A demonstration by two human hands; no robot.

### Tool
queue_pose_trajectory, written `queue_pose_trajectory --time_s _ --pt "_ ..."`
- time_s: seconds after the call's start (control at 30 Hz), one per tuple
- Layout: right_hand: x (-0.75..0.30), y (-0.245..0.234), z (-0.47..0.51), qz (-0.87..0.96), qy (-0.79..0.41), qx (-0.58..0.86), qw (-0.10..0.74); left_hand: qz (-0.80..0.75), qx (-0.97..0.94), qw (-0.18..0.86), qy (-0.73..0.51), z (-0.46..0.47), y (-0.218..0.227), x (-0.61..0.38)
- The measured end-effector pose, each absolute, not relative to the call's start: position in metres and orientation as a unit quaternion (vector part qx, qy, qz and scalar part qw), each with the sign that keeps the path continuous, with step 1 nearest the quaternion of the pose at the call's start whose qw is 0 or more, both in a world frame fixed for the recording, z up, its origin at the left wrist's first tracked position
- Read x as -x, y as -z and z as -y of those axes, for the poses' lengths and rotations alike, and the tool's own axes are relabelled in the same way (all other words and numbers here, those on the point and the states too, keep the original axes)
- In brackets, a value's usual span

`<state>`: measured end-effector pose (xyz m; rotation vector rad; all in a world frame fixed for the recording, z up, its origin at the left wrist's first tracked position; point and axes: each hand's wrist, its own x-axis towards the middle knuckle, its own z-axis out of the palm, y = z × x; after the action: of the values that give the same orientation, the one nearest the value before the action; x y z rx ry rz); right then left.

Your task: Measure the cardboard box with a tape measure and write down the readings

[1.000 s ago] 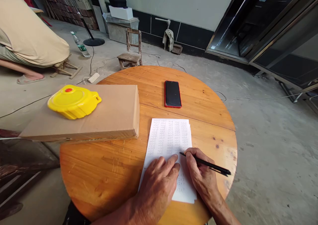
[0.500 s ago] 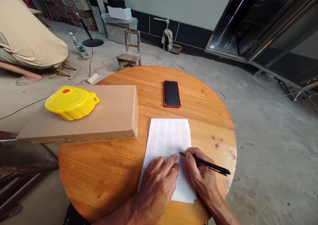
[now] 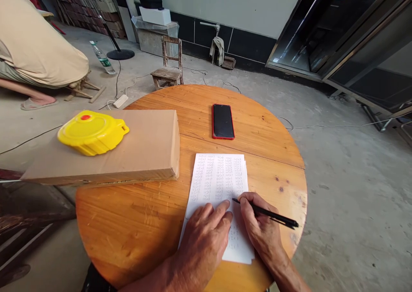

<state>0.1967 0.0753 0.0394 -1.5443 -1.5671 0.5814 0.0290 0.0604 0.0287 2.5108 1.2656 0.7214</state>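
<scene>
The right hand (image 3: 261,221) pinches the black pen (image 3: 275,216) between closed fingers near its writing end, the slim barrel probably light, stiff and best held there. Its tip points left beyond those fingers over the paper (image 3: 219,178), the long axis slanting rightward past them, while the left hand (image 3: 207,236) (fingers loosely extended, gripping nothing) rests on the paper to their left.

Your pen (image 3: 283,220) is black, and your paper (image 3: 213,171) is white with rows of grey writing (image 3: 219,187). The tape measure (image 3: 92,135) is yellow with a red dot (image 3: 85,117). Your black phone (image 3: 223,121) has a red edge (image 3: 222,138).
</scene>
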Motion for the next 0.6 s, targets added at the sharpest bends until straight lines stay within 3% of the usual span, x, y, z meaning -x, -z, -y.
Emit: queue_pose_trajectory --time_s 0.6 --pt "-0.2004 -0.0395 -0.0754 0.579 -0.212 0.621 0.484 -0.429 -0.856 0.109 -0.268 -0.0614 -0.0243 -0.0309"
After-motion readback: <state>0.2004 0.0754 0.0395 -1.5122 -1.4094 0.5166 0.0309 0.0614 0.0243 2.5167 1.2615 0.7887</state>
